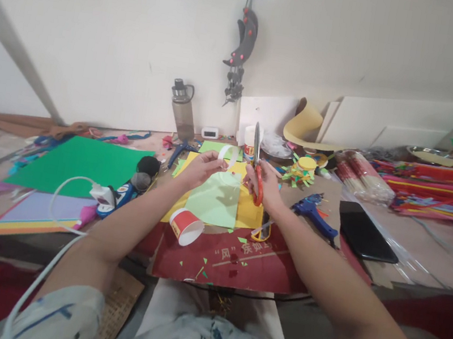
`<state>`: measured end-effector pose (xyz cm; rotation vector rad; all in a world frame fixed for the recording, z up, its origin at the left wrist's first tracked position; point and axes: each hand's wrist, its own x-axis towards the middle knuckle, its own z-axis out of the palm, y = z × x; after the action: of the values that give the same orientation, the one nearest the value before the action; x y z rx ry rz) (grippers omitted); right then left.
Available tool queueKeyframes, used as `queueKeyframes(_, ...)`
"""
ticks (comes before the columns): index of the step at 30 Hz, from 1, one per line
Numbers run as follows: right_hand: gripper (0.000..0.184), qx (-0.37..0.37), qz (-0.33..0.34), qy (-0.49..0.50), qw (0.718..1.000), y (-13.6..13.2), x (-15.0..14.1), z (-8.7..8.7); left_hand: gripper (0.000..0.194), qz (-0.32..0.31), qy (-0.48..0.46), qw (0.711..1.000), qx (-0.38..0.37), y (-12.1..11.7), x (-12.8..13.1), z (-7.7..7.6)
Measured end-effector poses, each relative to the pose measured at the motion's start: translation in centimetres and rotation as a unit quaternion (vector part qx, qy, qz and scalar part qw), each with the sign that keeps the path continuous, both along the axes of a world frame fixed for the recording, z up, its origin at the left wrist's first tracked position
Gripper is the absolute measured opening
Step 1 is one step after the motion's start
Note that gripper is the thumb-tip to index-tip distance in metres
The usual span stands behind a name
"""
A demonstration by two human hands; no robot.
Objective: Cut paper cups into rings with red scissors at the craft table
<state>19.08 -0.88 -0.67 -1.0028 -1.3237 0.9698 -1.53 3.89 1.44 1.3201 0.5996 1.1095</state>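
Note:
My left hand point(204, 169) pinches a white paper ring point(228, 156) above the table. My right hand point(265, 186) grips scissors with orange-red handles point(258, 185), their blades pointing up and standing near the ring without visibly touching it. Under both hands lies a light green paper sheet point(214, 205) on yellow paper point(250, 210). A red and white paper cup point(185, 227) lies on its side at the front, its mouth facing right. Small green paper scraps are scattered around it on a red board point(232, 265).
At the right are a blue glue gun point(314, 215) and a black phone point(367, 232). Green paper point(81, 166) and a power strip point(118, 198) with a white cable lie left. A bottle point(182, 114) stands by the wall. Wrapped skewers point(363, 177) sit back right.

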Motion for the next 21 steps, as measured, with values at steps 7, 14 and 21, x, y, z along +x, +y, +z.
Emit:
queueKeyframes(7, 0.040, 0.010, -0.120, -0.321, 0.939, 0.8, 1.7, 0.3, 0.021, 0.098, 0.291, 0.931, 0.195, 1.7, -1.6, 0.0)
queueKeyframes(14, 0.037, -0.032, -0.088, -0.499, 0.861, 0.6, 1.9, 0.2, 0.008, 0.128, 0.440, 0.845, 0.275, 2.4, -2.7, -1.2)
queueKeyframes(21, 0.037, -0.041, -0.079, -0.529, 0.844, 0.3, 1.9, 0.7, 0.019, 0.163, 0.488, 0.814, 0.269, 1.4, -3.9, -2.7)
